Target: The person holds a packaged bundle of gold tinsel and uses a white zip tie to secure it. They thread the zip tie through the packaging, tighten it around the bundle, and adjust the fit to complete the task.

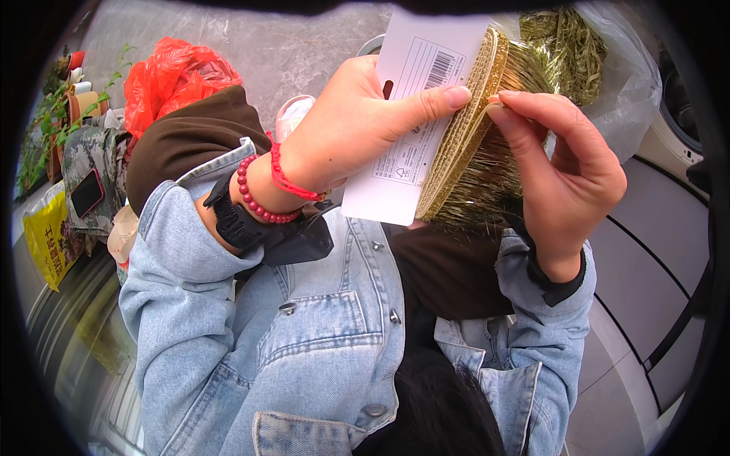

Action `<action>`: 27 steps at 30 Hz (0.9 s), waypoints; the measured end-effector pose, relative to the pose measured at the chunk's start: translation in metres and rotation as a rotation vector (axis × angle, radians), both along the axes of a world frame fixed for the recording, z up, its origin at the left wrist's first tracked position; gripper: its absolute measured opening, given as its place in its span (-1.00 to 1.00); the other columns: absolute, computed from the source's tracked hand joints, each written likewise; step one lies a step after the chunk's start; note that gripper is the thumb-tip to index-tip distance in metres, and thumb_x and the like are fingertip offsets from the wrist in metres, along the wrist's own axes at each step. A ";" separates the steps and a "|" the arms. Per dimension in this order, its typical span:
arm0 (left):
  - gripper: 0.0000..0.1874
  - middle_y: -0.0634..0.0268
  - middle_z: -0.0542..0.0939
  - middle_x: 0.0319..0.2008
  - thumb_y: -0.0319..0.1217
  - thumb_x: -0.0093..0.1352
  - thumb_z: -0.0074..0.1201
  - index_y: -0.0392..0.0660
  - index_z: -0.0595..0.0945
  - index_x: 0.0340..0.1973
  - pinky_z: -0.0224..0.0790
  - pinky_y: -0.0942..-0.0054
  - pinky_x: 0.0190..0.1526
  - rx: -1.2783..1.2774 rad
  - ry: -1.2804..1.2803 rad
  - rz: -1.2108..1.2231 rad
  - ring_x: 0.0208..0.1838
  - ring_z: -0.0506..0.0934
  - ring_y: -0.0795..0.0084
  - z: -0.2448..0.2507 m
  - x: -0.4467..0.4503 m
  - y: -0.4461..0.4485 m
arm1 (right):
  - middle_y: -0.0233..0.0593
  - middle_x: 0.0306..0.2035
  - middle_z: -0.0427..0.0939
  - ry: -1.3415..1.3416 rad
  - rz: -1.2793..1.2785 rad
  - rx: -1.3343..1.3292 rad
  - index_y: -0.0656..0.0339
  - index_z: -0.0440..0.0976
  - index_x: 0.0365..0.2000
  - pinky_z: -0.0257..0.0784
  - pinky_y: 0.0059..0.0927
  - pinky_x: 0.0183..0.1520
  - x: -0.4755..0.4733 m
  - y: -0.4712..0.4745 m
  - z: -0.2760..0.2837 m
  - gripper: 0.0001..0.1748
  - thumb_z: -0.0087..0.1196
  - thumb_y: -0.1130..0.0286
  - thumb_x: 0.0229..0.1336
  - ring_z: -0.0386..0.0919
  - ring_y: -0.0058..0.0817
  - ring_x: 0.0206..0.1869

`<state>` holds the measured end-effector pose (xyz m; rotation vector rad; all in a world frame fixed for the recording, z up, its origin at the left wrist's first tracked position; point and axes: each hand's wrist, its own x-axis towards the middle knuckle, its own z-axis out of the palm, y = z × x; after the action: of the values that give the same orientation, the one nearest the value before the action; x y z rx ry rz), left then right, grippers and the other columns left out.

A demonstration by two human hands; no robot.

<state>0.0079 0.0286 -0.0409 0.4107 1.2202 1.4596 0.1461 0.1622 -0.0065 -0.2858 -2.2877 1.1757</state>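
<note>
My left hand [365, 117] grips a white printed card [393, 188] together with a gold woven band [456, 154] that has glittery edging. The thumb lies across the card, its tip at the band's edge. Gold tinsel-like fringe [485, 191] hangs from the far side of the band. Just right of the band, my right hand [562, 148] pinches thumb and forefinger together at its glittery edge; whatever is between the fingertips is too small to make out.
More gold tinsel [564, 51] lies in a clear plastic bag [627, 97] at the upper right. A red plastic bag [171, 80] sits beyond my knee. At the left are a phone [88, 193] on camouflage cloth [94, 154], a yellow bag [51, 239] and plants [51, 125].
</note>
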 end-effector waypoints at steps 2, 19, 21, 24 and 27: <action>-0.69 0.32 0.65 -0.23 -0.31 0.39 0.15 -0.24 0.58 -0.05 0.50 0.61 -0.29 -0.001 -0.007 -0.001 -0.28 0.61 0.60 0.000 -0.001 -0.001 | -0.17 -0.30 0.62 -0.004 0.000 0.000 0.46 0.57 -0.25 0.43 -0.62 -0.17 0.000 0.000 0.001 -0.78 0.21 0.76 0.01 0.55 -0.56 -0.26; -0.67 0.33 0.65 -0.25 -0.29 0.39 0.16 -0.23 0.58 -0.04 0.48 0.62 -0.30 -0.015 0.028 -0.007 -0.30 0.60 0.62 -0.001 0.000 0.000 | -0.21 -0.29 0.63 -0.101 -0.039 -0.154 0.41 0.58 -0.24 0.50 -0.63 -0.12 0.004 0.000 0.009 -0.78 0.23 0.70 0.03 0.59 -0.58 -0.24; -0.67 0.33 0.65 -0.25 -0.29 0.39 0.15 -0.23 0.58 -0.04 0.48 0.62 -0.30 -0.014 0.025 -0.003 -0.30 0.60 0.62 -0.002 0.000 0.000 | -0.21 -0.29 0.63 -0.092 -0.024 -0.182 0.41 0.58 -0.24 0.50 -0.64 -0.11 0.005 0.002 0.011 -0.79 0.23 0.69 0.04 0.59 -0.58 -0.24; -0.67 0.30 0.66 -0.29 -0.29 0.34 0.22 -0.25 0.61 -0.10 0.47 0.59 -0.34 -0.017 0.017 0.034 -0.34 0.60 0.58 -0.002 0.000 0.001 | -0.22 -0.28 0.63 -0.093 -0.009 -0.227 0.40 0.58 -0.24 0.49 -0.64 -0.11 0.005 0.003 0.013 -0.79 0.23 0.68 0.04 0.59 -0.59 -0.23; -0.67 0.30 0.65 -0.26 -0.30 0.37 0.19 -0.25 0.59 -0.06 0.48 0.60 -0.31 -0.012 0.027 0.006 -0.30 0.61 0.59 -0.002 0.000 0.000 | -0.22 -0.27 0.63 -0.114 -0.009 -0.250 0.40 0.58 -0.24 0.49 -0.64 -0.10 0.004 0.002 0.014 -0.79 0.23 0.68 0.05 0.59 -0.59 -0.23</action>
<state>0.0075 0.0284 -0.0430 0.4194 1.2522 1.4553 0.1504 0.1645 0.0071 -0.4668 -2.2313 1.4772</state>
